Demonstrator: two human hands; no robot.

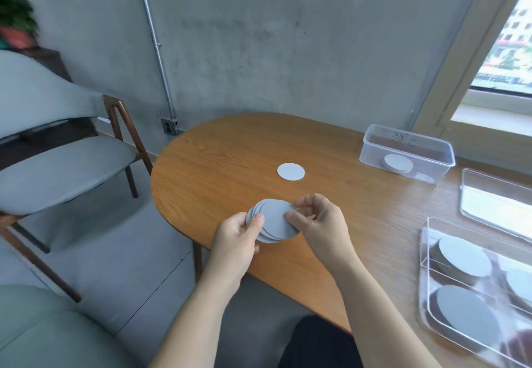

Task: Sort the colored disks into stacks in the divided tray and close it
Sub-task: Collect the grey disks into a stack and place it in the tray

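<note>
While pinched at opposite rims between thumb and fingers of the left hand (236,241) and right hand (319,223), over the counter (230,151) well left of the divided tray (422,281), treat the fanned grey disks (276,220) as likely thin, light, stiff and slippery: grip edges, square before lowering.

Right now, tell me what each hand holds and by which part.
Both hold one fanned stack of grey disks. The left hand grips its left edge, thumb on top; the right hand pinches its right edge.
</note>
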